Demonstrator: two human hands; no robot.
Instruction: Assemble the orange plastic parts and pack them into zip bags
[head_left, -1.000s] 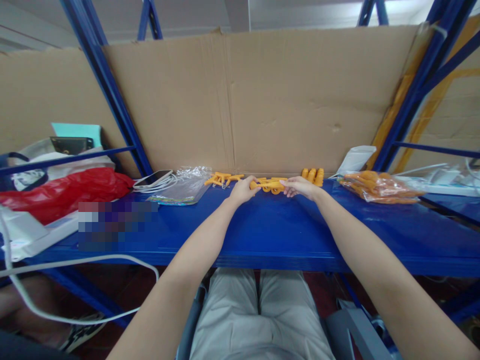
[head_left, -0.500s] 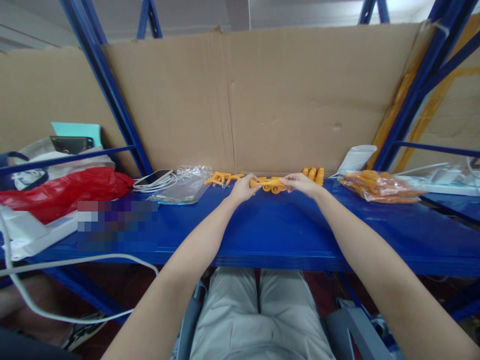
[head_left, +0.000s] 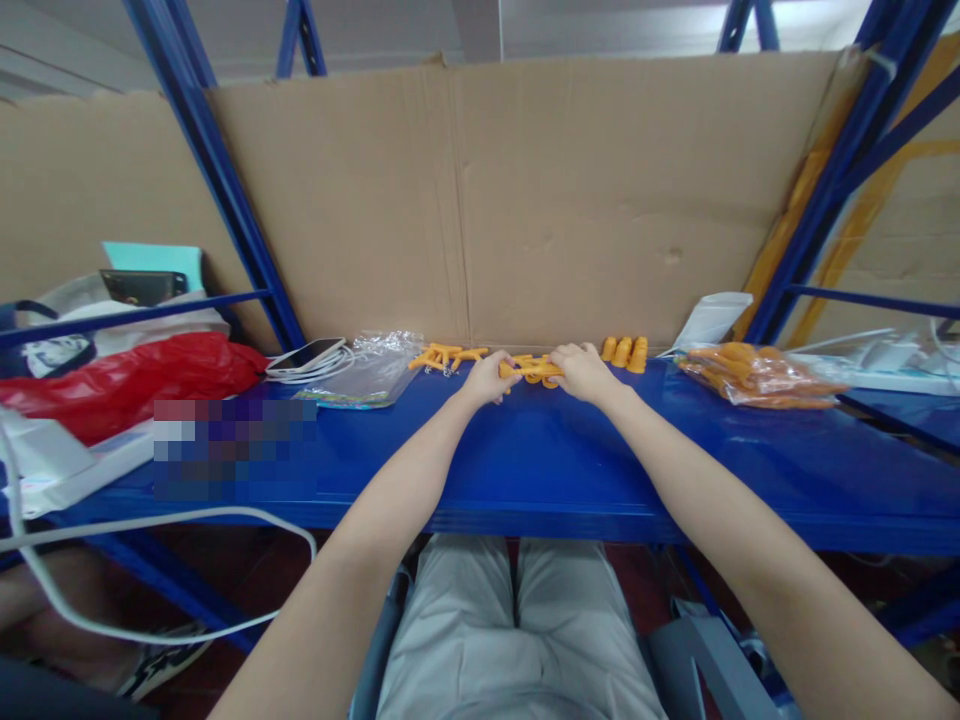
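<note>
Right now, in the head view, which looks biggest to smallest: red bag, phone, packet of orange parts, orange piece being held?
1. red bag
2. packet of orange parts
3. phone and orange piece: about alike; the piece is partly hidden.

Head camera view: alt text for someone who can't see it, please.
The left hand and right hand pinch an orange plastic piece between them at a blue shelf backed by a cardboard sheet. More orange pieces lie either side; a phone lies further left.
</note>
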